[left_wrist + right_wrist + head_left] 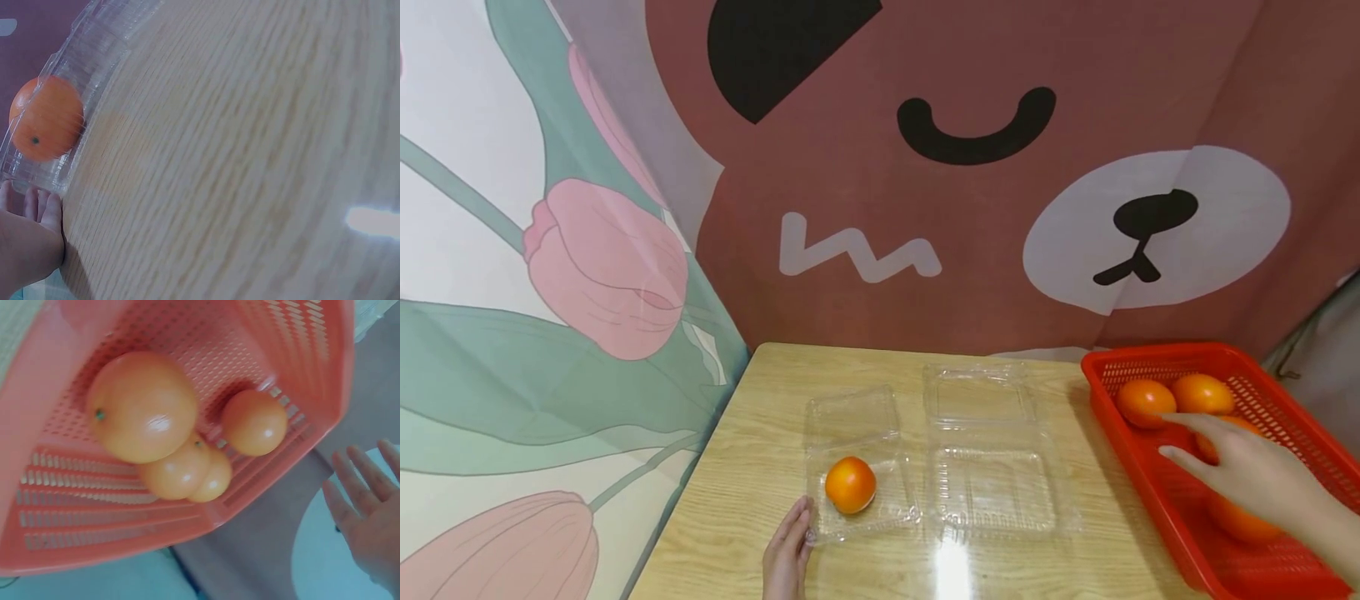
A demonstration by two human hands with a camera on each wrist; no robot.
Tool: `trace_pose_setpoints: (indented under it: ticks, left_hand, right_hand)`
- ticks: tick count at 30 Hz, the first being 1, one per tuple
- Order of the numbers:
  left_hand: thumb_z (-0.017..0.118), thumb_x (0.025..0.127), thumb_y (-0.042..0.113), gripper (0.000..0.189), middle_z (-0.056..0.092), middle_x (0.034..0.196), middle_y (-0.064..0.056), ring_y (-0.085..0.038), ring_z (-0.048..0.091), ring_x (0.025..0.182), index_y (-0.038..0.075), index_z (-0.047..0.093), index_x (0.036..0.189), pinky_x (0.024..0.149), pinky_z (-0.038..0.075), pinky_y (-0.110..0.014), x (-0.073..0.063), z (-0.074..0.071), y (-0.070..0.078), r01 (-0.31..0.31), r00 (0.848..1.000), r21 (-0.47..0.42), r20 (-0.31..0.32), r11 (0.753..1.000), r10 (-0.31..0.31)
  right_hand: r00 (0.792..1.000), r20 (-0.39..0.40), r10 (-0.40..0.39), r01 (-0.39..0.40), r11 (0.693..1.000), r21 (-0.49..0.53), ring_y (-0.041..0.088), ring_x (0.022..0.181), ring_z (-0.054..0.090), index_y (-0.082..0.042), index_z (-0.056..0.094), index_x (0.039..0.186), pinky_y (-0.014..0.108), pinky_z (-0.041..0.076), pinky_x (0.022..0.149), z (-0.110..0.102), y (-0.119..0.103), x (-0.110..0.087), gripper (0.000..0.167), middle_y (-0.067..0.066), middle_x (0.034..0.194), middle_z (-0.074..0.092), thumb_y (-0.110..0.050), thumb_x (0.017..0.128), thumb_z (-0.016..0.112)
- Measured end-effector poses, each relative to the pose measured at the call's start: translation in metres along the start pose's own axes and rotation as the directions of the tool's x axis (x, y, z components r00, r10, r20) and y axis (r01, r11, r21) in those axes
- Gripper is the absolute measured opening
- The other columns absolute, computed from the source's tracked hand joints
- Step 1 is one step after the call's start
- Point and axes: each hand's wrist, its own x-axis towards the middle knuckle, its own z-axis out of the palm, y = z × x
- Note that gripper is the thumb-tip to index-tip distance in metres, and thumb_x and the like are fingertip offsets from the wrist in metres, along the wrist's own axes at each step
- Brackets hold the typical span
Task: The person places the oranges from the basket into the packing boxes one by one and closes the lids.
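One orange (850, 485) sits in the lower half of a clear plastic clamshell box (891, 492), whose lid lies folded back on the table. At that box's near left corner is my left hand (787, 550), fingers extended against its edge. In the left wrist view the fingertips are right at the box, just below the orange (47, 119). Over the red plastic basket (1138, 492) reaches my right hand (1255, 471), fingers spread and nothing in them. Several oranges (1144, 403) lie in the basket, some partly hidden by this hand. The right wrist view shows the largest orange (142, 407) closest.
A second clear clamshell box (992, 492) lies opened flat between the first box and the basket. All stand on a wood-grain table (722, 533). Printed cloth with a bear (970, 317) rises behind it, and flowered cloth (610, 267) hangs at the left.
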Motion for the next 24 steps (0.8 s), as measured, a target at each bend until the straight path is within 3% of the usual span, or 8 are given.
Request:
trace_pose_setpoints:
  ticks: [9,15,24]
  left_hand:
    - [0.061,0.1,0.026,0.06,0.051,0.144,-0.006,0.006,0.056,0.106,-0.004,0.039,0.146,0.091,0.045,-0.013,-0.001,-0.001,-0.001,0.001,1.0,-0.002,0.007,1.0,-0.001]
    - [0.062,0.099,0.027,0.062,0.051,0.144,-0.006,0.006,0.056,0.106,-0.004,0.038,0.147,0.09,0.046,-0.014,0.0,-0.001,-0.002,0.004,1.0,-0.006,0.001,1.0,-0.004]
    - [0.064,0.098,0.026,0.06,0.055,0.141,-0.003,0.007,0.057,0.104,-0.004,0.042,0.145,0.09,0.046,-0.013,-0.002,-0.001,-0.002,-0.007,1.0,-0.017,-0.007,1.0,0.007]
  right_hand:
    - [0.996,0.084,0.017,-0.018,1.0,0.022,0.05,0.103,0.054,0.001,0.062,0.122,0.074,0.042,0.081,0.0,0.03,-0.004,0.066,0.032,0.119,0.058,-0.053,0.087,0.07]
    - [0.994,0.111,-0.003,-0.004,0.998,0.069,0.047,0.099,0.06,0.003,0.063,0.118,0.068,0.045,0.08,0.001,0.049,-0.003,0.056,0.027,0.112,0.063,-0.042,0.087,0.074]
    - [0.977,0.202,0.064,-0.076,0.996,0.048,0.055,0.099,0.056,0.012,0.059,0.118,0.069,0.043,0.08,0.008,0.073,-0.003,0.066,0.036,0.109,0.061,-0.046,0.091,0.069]
